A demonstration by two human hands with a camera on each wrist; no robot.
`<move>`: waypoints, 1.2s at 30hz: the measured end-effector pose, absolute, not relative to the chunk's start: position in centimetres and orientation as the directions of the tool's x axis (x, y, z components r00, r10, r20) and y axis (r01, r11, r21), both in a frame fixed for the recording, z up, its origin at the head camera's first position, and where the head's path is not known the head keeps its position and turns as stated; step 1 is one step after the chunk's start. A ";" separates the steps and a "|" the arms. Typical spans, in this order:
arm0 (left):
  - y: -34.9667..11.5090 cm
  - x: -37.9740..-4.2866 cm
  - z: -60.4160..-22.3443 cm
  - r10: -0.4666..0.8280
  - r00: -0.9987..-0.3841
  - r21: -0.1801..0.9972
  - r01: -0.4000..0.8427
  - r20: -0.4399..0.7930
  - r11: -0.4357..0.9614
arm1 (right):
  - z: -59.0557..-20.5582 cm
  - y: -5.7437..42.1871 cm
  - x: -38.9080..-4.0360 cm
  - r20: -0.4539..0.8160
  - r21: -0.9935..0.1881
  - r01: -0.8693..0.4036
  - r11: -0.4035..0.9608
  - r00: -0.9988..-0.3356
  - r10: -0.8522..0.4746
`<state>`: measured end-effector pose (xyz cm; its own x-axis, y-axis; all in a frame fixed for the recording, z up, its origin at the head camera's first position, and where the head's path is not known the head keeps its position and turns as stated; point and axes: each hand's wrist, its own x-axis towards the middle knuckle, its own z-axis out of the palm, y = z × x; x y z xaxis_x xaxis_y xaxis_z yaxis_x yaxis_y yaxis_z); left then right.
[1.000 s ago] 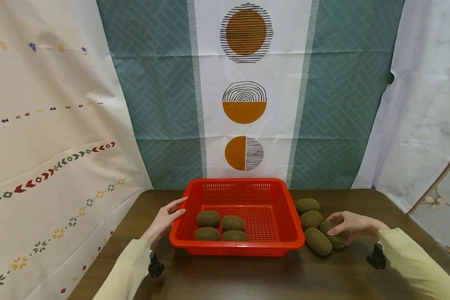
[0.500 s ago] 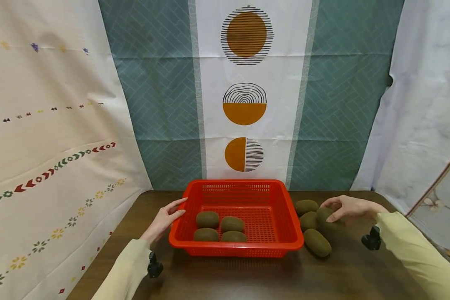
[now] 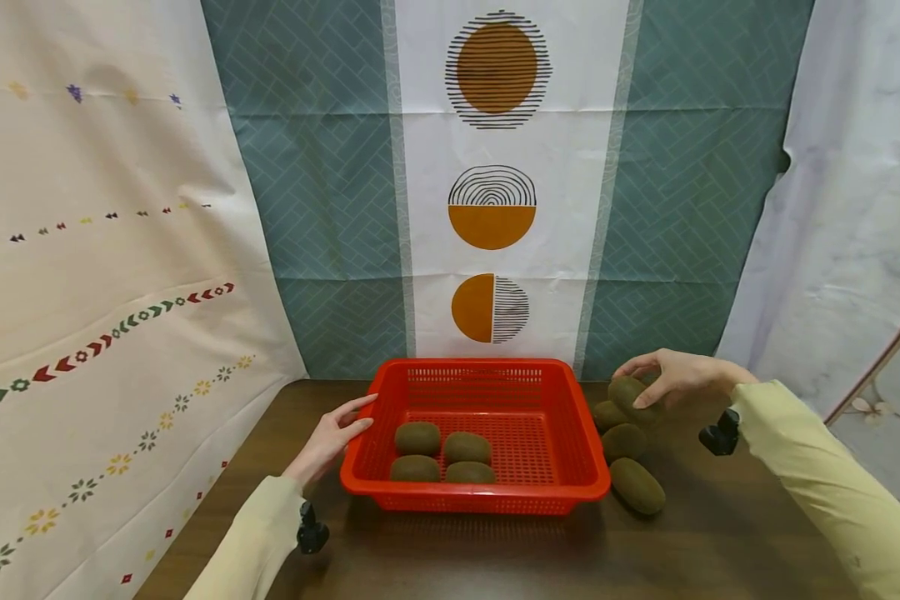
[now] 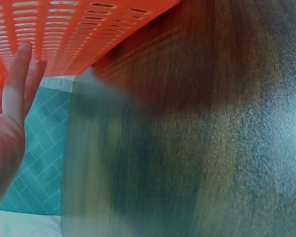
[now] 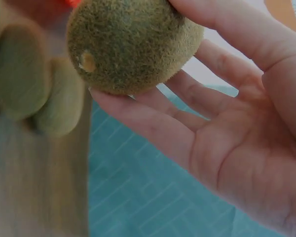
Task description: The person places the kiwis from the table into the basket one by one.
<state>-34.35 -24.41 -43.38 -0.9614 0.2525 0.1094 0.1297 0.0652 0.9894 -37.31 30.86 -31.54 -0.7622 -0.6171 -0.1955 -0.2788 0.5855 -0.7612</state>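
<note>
Raised since the earlier frame, the kiwi (image 3: 626,394), right of centre, is pinched in our right hand (image 3: 673,377), and we'd judge it light, firm, fuzzy-grippy, bruisable, best held mid-body; left hand (image 3: 328,442), fingers extended, touches the basket (image 3: 472,492).

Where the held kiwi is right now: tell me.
In the head view, the held kiwi is in the right hand, to the right of the red basket, partly hiding the farthest loose kiwi.
</note>
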 end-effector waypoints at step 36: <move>-24.2 -34.2 -43.2 0.223 -0.969 0.991 0.120 0.103 0.061 | -33.3 13.5 -42.2 -0.108 -0.783 -0.401 0.476 -0.666 -0.738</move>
<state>-34.17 -24.18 -43.16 -0.9692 0.2234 0.1033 0.1197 0.0608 0.9910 -42.18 13.51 -33.28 -0.6657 -0.7383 -0.1083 -0.4008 0.4762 -0.7827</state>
